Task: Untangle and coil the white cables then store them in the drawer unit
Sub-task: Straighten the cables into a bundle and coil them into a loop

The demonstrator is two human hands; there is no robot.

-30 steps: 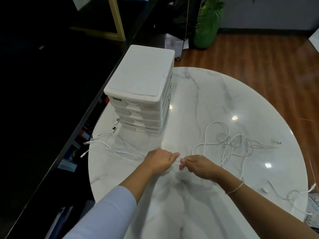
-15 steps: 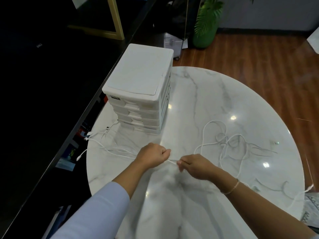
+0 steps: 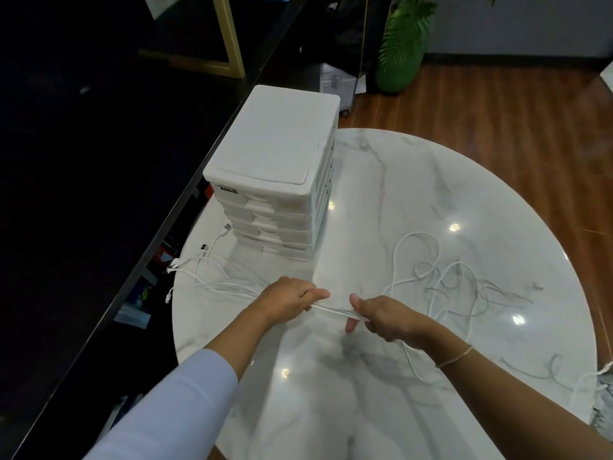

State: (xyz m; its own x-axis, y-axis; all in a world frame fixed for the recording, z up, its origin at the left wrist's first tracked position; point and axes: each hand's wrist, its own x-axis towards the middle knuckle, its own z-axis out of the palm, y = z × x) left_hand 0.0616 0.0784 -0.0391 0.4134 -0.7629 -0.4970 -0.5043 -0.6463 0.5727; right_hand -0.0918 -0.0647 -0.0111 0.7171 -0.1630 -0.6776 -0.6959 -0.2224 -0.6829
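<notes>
Far left: a black counter (image 3: 83,194) runs along the table edge, with a gold frame (image 3: 229,38) leaning behind it.

Left on the round marble table (image 3: 414,180): the loose plug ends of the white cables (image 3: 205,270), fanned out near the table rim, strands trailing right toward my hand.

Left of centre, farther back: the white drawer unit (image 3: 275,174), all visible drawers closed, standing at the table's left edge beside the counter.

Near centre: my left hand (image 3: 288,298), fingers curled round the bundled cable strands; white sleeve (image 3: 172,406) on that arm.

Just right of it: my right hand (image 3: 384,313), fingers wrapped around the same bundle, thumb raised, a short taut length stretched between the two hands. Thin bracelet (image 3: 454,358) on that wrist.

Right: the tangled remainder of the cables, loops lying flat on the marble, more strands running toward the near right rim.

Far right, beyond the table: wooden floor (image 3: 514,104) and a green plant (image 3: 401,44).
</notes>
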